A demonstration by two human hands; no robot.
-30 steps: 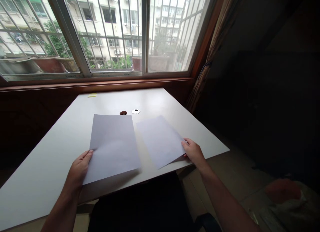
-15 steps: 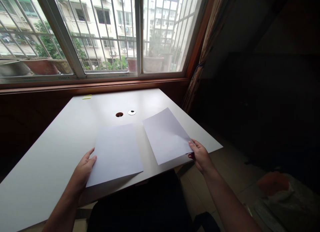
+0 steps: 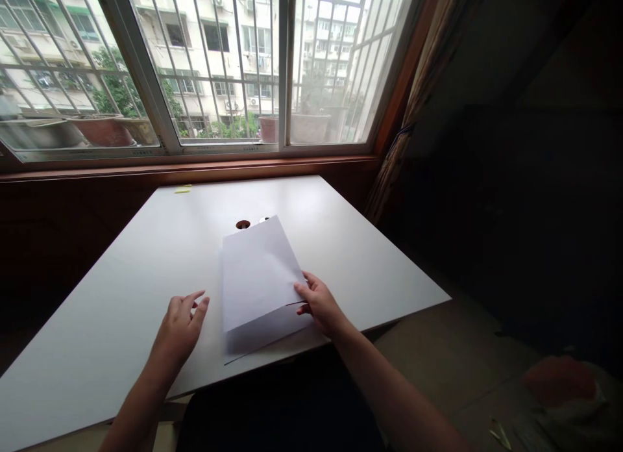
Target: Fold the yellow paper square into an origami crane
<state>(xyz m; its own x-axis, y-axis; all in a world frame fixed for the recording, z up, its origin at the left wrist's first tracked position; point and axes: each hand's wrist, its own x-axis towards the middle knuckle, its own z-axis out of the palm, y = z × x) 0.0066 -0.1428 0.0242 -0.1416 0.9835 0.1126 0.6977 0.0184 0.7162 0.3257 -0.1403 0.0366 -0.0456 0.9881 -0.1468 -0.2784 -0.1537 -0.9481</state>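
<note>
My right hand (image 3: 322, 304) pinches the right edge of a white paper sheet (image 3: 260, 273), thumb on top and fingers beneath. This sheet is held tilted above a second white sheet (image 3: 277, 332), covering most of it; the lower one shows along the near side, close to the table's front edge. To the left of both sheets, my left hand (image 3: 179, 325) hovers over the white table (image 3: 121, 296) with its fingers apart and nothing in it.
A round hole (image 3: 243, 225) is cut in the table behind the sheets, and a white round cover (image 3: 265, 219) beside it is partly hidden. Yellow strips (image 3: 183, 189) mark the far left corner. Beyond stands a barred window (image 3: 233, 69) with a curtain (image 3: 413, 121) at its right.
My right hand has carried its sheet leftward over the other sheet. My left hand has let go of the lower sheet, which now lies further right. The view has shifted slightly.
</note>
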